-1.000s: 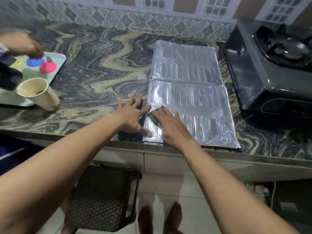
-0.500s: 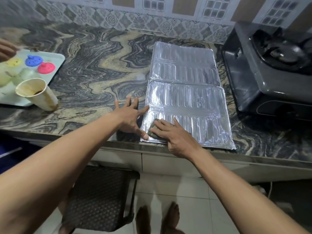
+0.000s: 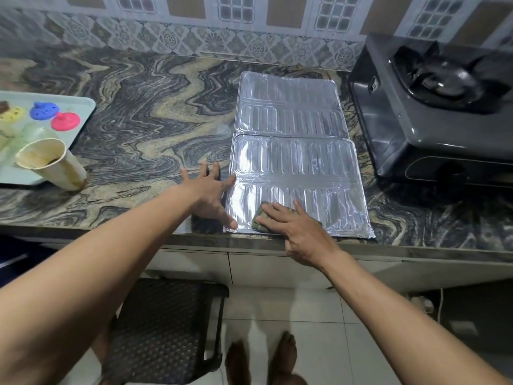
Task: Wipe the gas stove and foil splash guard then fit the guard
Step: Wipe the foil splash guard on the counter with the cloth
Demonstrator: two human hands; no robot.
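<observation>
The silver foil splash guard (image 3: 294, 151) lies flat and unfolded on the marble counter, its near edge at the counter's front. My left hand (image 3: 209, 194) is spread flat beside the guard's left edge, thumb resting on the foil's near corner. My right hand (image 3: 298, 230) presses a greenish scrub pad (image 3: 259, 218) onto the guard's nearest panel, fingers flat over it. The dark grey gas stove (image 3: 427, 118) stands to the right of the guard, with a black burner on top.
A pale tray (image 3: 83, 112) with blue and pink lids sits at the left, with a used paper cup (image 3: 52, 165) leaning at its corner. A black perforated stool (image 3: 163, 329) stands on the tiled floor below the counter edge, beside my bare feet.
My right hand has slid the pad toward the counter's front edge and rightward along the nearest panel. Another person's hand over the tray at the left has gone out of view.
</observation>
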